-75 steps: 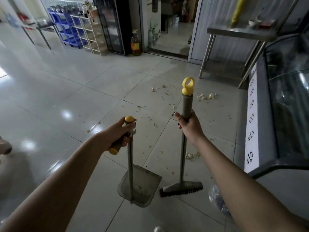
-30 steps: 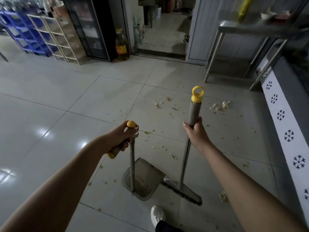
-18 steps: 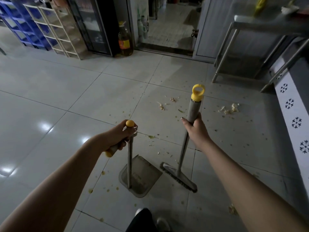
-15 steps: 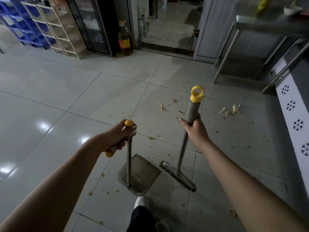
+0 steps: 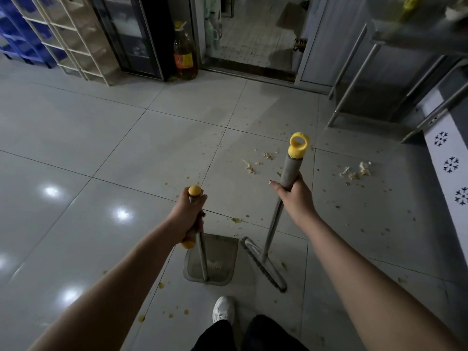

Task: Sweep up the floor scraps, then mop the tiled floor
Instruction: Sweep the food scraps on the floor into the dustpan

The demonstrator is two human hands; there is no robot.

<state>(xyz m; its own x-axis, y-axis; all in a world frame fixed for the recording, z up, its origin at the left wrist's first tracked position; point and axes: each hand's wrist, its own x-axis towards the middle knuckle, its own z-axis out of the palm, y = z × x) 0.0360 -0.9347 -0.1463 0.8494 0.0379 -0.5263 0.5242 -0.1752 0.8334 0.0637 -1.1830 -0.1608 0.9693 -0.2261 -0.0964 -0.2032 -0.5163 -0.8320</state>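
My left hand (image 5: pixel 187 216) grips the yellow-ended handle of a long-handled grey dustpan (image 5: pixel 215 259), whose pan rests on the tiled floor (image 5: pixel 101 148) just ahead of my feet. My right hand (image 5: pixel 293 196) grips the grey shaft of a broom (image 5: pixel 274 224) below its yellow ring cap. The broom head (image 5: pixel 263 267) lies on the floor right beside the pan's right edge. Pale food scraps (image 5: pixel 357 171) lie ahead to the right, a smaller scrap cluster (image 5: pixel 253 165) lies ahead, and small crumbs dot the tiles around the pan.
A steel table (image 5: pixel 359 74) stands at the right rear, a counter with snowflake marks (image 5: pixel 450 163) along the right edge. A large oil bottle (image 5: pixel 184 57), a dark fridge (image 5: pixel 134 34) and shelving (image 5: pixel 76 39) line the back wall beside an open doorway (image 5: pixel 253 34). My white shoe (image 5: pixel 222 310) is behind the pan.
I have stepped forward, bringing the scraps closer. The dustpan now sits straighter with its mouth facing ahead, and the broom head has drawn in next to its right side. Both grips are unchanged.
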